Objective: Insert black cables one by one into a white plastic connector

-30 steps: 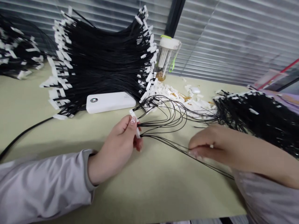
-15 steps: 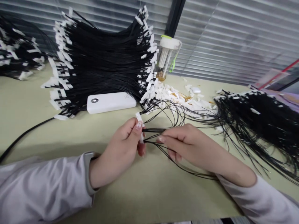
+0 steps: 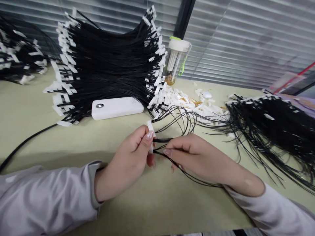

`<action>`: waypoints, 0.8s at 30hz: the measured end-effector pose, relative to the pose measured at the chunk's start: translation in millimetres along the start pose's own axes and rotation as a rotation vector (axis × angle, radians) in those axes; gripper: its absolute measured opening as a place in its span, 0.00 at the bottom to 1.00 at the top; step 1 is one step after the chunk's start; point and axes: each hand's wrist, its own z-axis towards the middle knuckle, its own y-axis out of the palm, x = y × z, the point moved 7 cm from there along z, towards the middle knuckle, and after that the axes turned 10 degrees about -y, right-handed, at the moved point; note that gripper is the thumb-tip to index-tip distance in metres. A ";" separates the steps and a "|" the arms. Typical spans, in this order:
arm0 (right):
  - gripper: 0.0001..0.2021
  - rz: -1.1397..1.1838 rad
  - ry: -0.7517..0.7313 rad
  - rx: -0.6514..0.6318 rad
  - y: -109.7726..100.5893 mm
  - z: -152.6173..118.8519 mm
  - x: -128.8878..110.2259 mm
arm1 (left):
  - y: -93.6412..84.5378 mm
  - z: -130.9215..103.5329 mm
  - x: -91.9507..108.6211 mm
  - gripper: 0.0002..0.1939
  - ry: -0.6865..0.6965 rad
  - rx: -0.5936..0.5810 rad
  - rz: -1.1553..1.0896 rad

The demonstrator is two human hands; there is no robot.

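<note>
My left hand (image 3: 133, 157) pinches a narrow white strip (image 3: 151, 126) between thumb and fingers, near the middle of the view. Several thin black wires (image 3: 194, 178) run out of the strip's right side; some loop up and back, others curve down under my right hand. Just right of the strip, my right hand (image 3: 194, 154) has its thumb and forefinger closed on some of these wires. Its lower fingers are partly hidden behind the wires and the palm.
A white power bank (image 3: 118, 108) lies before a big stack of black cables (image 3: 110, 62) with white tags. White scraps (image 3: 197, 106) and a clear bottle (image 3: 176, 59) are behind my hands. More black wires (image 3: 283, 127) lie right, another tagged bundle (image 3: 19, 55) far left.
My left hand and the white strip have shifted slightly right and down. My right hand has moved a little left, nearer the strip, and the wires between them look more bunched.
</note>
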 end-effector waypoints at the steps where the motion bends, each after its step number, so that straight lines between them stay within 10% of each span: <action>1: 0.17 0.007 0.003 -0.008 1.0 0.2 0.5 | -0.2 0.0 0.3 0.14 0.003 0.003 0.008; 11: 0.08 -0.120 -0.086 0.095 -1.7 0.9 -6.2 | -0.3 -0.7 2.0 0.13 0.030 0.011 0.024; 24: 0.10 -0.833 -0.035 0.122 -14.7 -6.6 -14.5 | -1.8 2.8 -1.4 0.13 -0.011 0.019 -0.053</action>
